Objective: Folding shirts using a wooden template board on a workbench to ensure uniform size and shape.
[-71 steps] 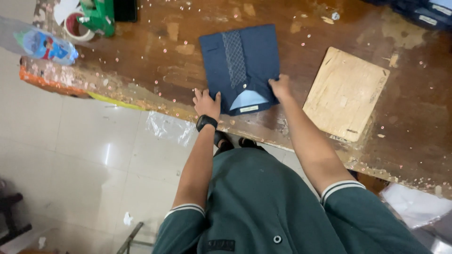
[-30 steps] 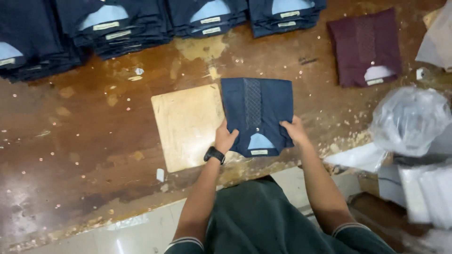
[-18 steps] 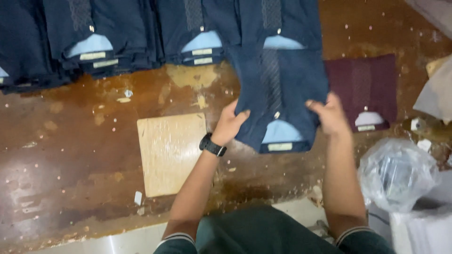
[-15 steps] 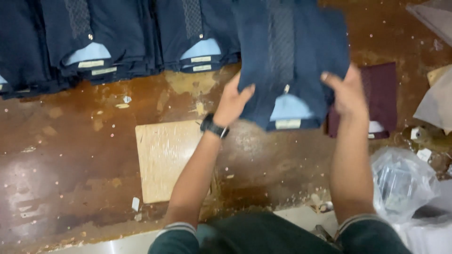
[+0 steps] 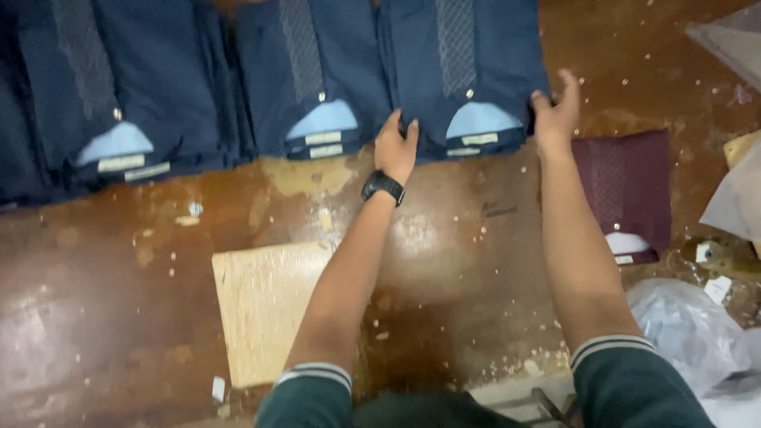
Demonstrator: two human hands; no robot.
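A folded navy shirt (image 5: 468,71) with a patterned front strip and a pale blue collar insert lies on top of a stack at the far side of the worn brown table (image 5: 119,269). My left hand (image 5: 395,147), with a black watch on the wrist, grips the shirt's near left corner. My right hand (image 5: 556,112) holds its near right edge. Both arms reach forward over the table.
Two more stacks of folded navy shirts (image 5: 317,79) (image 5: 111,103) lie to the left. A folded maroon shirt (image 5: 626,194) sits right of my right arm. A pale wooden board (image 5: 265,309) lies near the front edge. Crumpled clear plastic bags (image 5: 690,333) lie at lower right.
I carried the folded navy shirt from the table's near edge to the far side and set it on the stack of navy shirts. Both hands stayed on it.
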